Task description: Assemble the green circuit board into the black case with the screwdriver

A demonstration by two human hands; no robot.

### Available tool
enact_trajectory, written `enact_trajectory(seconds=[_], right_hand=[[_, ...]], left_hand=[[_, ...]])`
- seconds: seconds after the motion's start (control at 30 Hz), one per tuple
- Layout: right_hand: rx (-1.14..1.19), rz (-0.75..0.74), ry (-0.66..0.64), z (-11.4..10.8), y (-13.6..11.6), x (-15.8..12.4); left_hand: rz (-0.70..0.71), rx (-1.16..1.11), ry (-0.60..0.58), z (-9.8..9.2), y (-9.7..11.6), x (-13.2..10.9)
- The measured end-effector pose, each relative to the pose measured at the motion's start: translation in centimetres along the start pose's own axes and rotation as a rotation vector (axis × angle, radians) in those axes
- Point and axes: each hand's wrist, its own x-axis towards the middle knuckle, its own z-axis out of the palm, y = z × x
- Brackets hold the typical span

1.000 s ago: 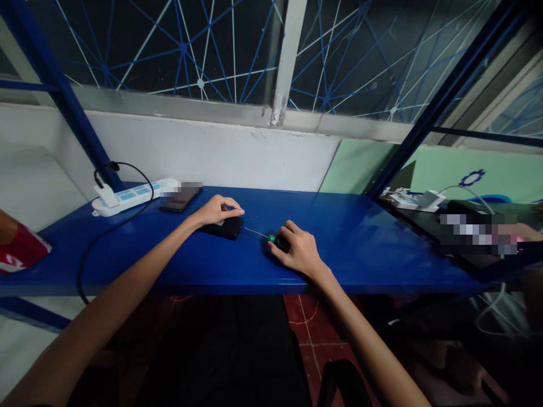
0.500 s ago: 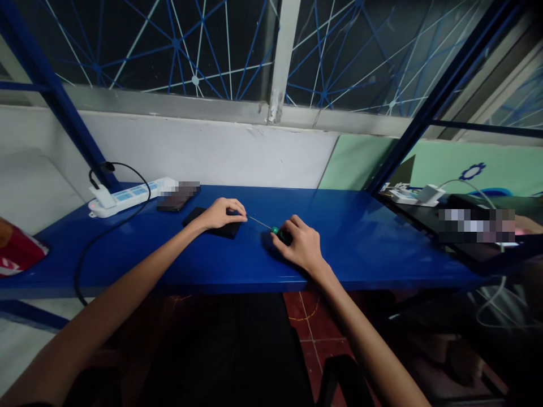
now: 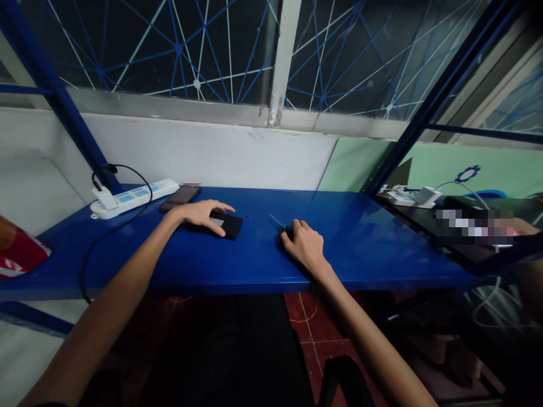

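Observation:
My left hand (image 3: 199,215) lies flat with fingers stretched out on a small black device (image 3: 229,224) near the middle of the blue table (image 3: 339,249). My right hand (image 3: 304,244) is closed around the handle of a thin screwdriver (image 3: 280,223) with a green collar. Its metal shaft points up and to the left, away from the black device. A couple of tiny specks, perhaps screws, lie on the table (image 3: 253,216) between the two hands.
A dark phone (image 3: 180,197) lies behind my left hand, beside a white power strip (image 3: 131,197) with a plugged black cable. A red bag (image 3: 19,251) sits at the far left. At the right, a neighbouring dark desk (image 3: 428,217) holds chargers and cables.
My left hand has opened and flattened on the black device, sliding slightly left. My right hand has drawn the screwdriver back to the right, off the device.

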Motion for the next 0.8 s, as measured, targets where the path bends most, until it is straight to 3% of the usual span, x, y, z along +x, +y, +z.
enact_trajectory(seconds=[0.13, 0.27, 0.37, 0.47, 0.53, 0.57, 0.67, 0.8], right_hand=[[-0.047, -0.001, -0.037, -0.1, -0.1, 0.8], [-0.046, -0.037, -0.036, 0.0, -0.2, 1.3], [-0.028, -0.036, 0.040, 0.0, -0.1, 1.4], [0.050, 0.000, 0.188, -0.7, -0.4, 2.2], [0.158, 0.035, 0.251, -1.6, -1.2, 3.5], [0.221, 0.051, 0.254, -2.1, -1.9, 4.3], [0.384, 0.040, 0.173, -3.3, -4.8, 6.9], [0.487, -0.044, 0.043, -2.9, -8.8, 8.9]], left_hand=[[-0.040, 0.103, -0.053, -0.1, -0.5, -0.5], [-0.011, 0.070, 0.043, 0.2, -0.7, -0.3], [-0.003, -0.100, 0.159, -0.3, -0.9, -0.5], [-0.026, -0.396, 0.366, -0.7, -0.6, -0.6], [-0.020, -0.741, 0.553, -0.6, 0.1, -0.3], [-0.008, -0.960, 0.577, -0.4, 0.6, 0.0], [0.066, -1.470, 0.417, 0.6, 2.0, 1.0], [-0.045, -1.713, 0.493, 2.0, 2.7, 2.1]])
